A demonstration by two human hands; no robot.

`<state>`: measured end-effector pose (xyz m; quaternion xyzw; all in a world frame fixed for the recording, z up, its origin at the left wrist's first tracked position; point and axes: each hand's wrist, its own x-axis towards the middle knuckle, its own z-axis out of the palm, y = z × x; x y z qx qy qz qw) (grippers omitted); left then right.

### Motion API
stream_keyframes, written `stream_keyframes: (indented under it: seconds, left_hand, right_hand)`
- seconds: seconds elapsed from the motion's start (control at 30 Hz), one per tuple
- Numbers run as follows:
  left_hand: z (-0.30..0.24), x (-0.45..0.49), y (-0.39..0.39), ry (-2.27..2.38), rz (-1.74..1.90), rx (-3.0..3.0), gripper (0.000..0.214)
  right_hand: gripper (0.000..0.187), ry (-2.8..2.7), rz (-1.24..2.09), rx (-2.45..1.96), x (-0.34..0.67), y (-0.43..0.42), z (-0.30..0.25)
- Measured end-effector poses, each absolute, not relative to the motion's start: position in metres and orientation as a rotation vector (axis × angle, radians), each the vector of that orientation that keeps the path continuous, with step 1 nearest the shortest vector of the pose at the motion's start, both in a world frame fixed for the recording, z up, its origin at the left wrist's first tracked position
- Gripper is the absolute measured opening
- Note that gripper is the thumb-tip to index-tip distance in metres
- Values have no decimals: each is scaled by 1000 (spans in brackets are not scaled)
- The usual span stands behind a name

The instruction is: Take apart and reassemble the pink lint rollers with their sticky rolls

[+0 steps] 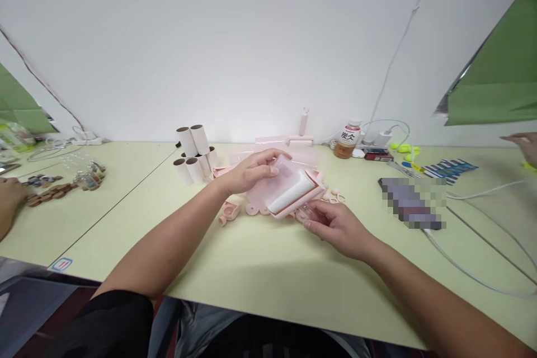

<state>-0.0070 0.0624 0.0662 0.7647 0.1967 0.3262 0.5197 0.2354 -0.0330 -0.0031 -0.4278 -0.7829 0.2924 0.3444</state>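
The left hand [254, 172] has its grip closed on a translucent pink cover [283, 170], thumb on the near face, above the middle of the pale worktop [251, 268]. Just beside this cover, toward the right hand [339, 228], a white roll [291, 192] lies slanted in a pink case [296, 206]. The right hand's fingers are bent near the case's lower right end; whether its grip is closed on anything cannot be told. Small pink parts [230, 211] lie on the worktop beneath and around the case. To the left stand white cardboard tubes [192, 170], two of them stacked on the others. A pink-handled roller [302, 123] stands near the wall, with a labelled bottle [346, 140] to its right. Other people's hands show at the left [12, 201] and right edges.
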Motion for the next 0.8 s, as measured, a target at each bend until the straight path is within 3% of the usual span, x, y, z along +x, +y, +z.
stream_keyframes:
  seconds: [0.47,0.6,0.8]
  left_hand:
    - [66,9,45,601,590,2098,47]
    - [56,19,37,619,547,1908,56]
    - [41,16,38,536,574,1315,53]
  right_hand:
    - [26,-1919,1113,-1148,234,-36,-5]
    - [37,-1787,1302,-1154,229,-40,-3]
    - [44,-1360,1559,-958,232,-39,8]
